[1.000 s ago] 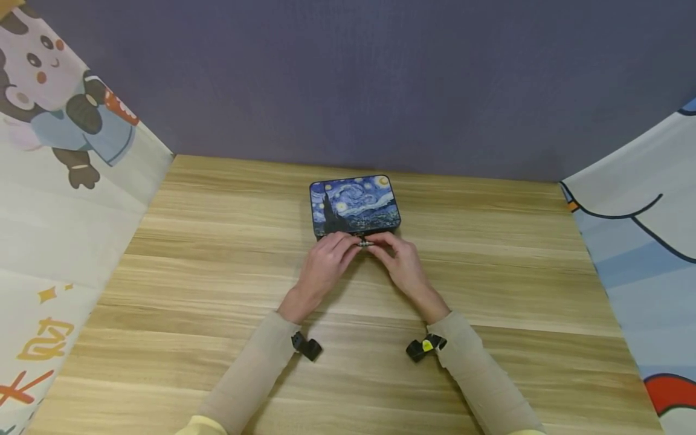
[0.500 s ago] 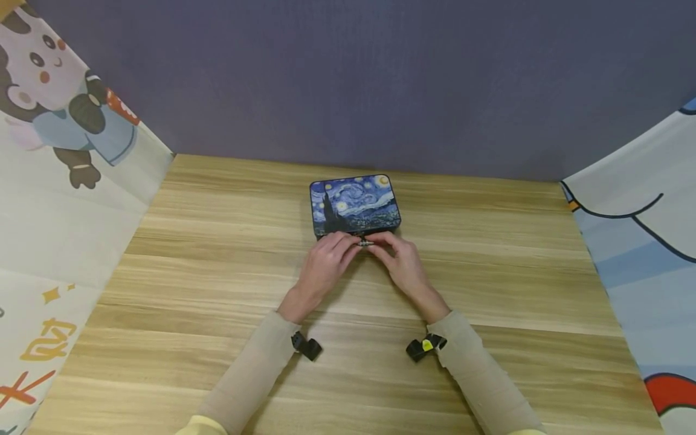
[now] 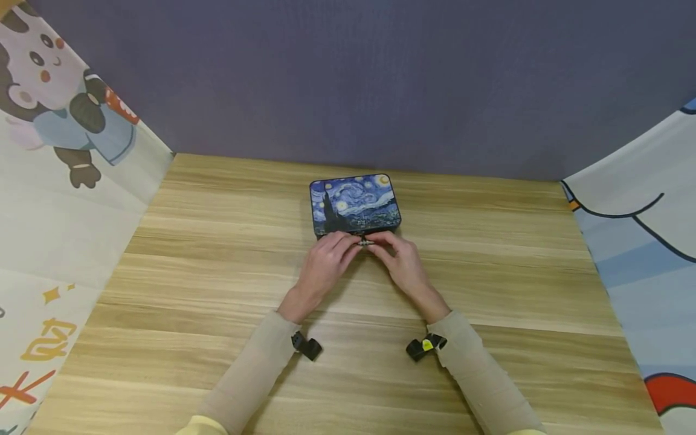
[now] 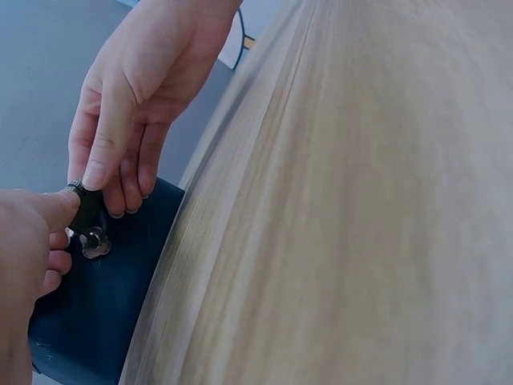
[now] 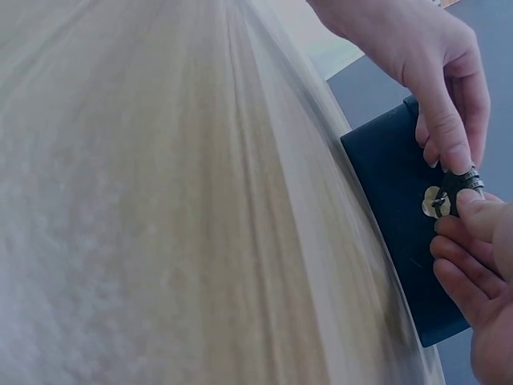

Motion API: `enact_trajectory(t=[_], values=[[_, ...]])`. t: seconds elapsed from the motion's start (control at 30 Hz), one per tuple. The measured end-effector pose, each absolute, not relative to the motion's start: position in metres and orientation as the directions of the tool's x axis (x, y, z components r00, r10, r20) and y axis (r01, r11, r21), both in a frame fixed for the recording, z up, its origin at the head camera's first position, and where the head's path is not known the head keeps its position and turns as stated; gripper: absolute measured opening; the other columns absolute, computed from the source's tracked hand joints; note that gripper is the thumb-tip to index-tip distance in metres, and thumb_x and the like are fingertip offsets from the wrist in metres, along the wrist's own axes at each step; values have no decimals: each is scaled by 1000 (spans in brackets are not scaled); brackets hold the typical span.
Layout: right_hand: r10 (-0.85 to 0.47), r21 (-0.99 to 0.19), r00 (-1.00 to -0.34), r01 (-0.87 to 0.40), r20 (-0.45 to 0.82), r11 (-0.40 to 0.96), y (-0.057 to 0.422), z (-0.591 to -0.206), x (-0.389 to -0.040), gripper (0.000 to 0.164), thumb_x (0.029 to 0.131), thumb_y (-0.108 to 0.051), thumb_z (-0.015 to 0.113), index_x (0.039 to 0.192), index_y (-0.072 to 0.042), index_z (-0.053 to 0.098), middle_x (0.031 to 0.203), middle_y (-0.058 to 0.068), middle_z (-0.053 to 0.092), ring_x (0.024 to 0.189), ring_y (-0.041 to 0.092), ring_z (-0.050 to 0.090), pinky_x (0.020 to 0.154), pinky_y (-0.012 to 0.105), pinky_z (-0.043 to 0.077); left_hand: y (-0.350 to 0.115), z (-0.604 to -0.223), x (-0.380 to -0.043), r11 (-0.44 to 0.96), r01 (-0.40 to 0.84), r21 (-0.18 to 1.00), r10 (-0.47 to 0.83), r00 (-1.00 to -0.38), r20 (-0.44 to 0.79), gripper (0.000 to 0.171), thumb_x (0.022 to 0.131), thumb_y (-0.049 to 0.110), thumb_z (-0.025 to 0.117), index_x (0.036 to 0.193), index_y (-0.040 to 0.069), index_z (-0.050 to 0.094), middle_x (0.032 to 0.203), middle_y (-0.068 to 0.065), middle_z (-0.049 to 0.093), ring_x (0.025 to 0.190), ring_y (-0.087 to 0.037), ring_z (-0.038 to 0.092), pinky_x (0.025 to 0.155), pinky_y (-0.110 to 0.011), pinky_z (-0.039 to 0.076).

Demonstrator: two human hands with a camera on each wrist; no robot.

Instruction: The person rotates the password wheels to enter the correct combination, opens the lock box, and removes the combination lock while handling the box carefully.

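A box with a starry night-sky painting on its lid (image 3: 356,205) lies closed on the table, its dark front side (image 4: 120,289) towards the person. At the middle of that front, a small dark combination padlock (image 5: 461,188) with ridged dials hangs from a round metal clasp (image 5: 433,202). My left hand (image 3: 322,263) pinches one end of the padlock between thumb and fingers. From the other side my right hand (image 3: 406,266) pinches its opposite end. In both wrist views, the fingertips cover part of the padlock.
A wood-grain table (image 3: 228,254) spreads around the box, up to a dark blue-grey wall (image 3: 348,84) behind. Cartoon-printed panels stand at the left (image 3: 49,211) and right (image 3: 641,272). Black camera straps (image 3: 307,346) sit on the sleeves.
Both hands and the box stay in place. At most, the fingers on the padlock shift very slightly.
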State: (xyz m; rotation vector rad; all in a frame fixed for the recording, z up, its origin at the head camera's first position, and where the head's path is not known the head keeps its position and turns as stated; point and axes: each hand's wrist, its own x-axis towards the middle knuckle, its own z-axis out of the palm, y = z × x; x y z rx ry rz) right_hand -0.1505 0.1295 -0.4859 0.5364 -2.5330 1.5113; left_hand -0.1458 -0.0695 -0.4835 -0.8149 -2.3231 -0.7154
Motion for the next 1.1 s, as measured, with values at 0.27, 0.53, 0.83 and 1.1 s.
enact_trajectory(t=[0.27, 0.53, 0.83, 1.1], values=[[-230, -821, -921, -386, 315, 421, 129, -486, -151, 20, 94, -6, 74, 114, -5, 74, 109, 12, 77, 102, 27, 73, 90, 43, 60, -70, -485, -146, 674, 679, 290, 378, -654, 655, 18, 94, 14, 77, 108, 3, 76, 101, -8, 75, 91, -21, 71, 87, -33, 61], [-228, -821, -921, -387, 317, 420, 129, -486, -151, 20, 94, -6, 74, 114, -5, 74, 109, 11, 77, 102, 27, 73, 90, 43, 60, -70, -484, -146, 666, 682, 303, 373, -656, 656, 19, 92, 12, 79, 108, 2, 75, 103, -9, 75, 91, -21, 71, 86, -32, 61], [-230, -819, -919, -390, 319, 420, 129, -487, -152, 20, 94, -6, 74, 114, -6, 75, 109, 11, 77, 101, 27, 73, 88, 43, 60, -70, -484, -145, 660, 693, 290, 374, -639, 672, 19, 90, 10, 80, 107, 3, 75, 102, -8, 74, 91, -21, 71, 86, -32, 61], [-231, -821, -917, -396, 326, 412, 129, -487, -152, 20, 93, -5, 74, 113, -4, 74, 109, 12, 77, 100, 27, 73, 88, 42, 60, -70, -483, -145, 660, 697, 281, 381, -633, 675, 16, 93, 10, 78, 107, 3, 75, 102, -8, 74, 91, -20, 71, 87, -31, 61]])
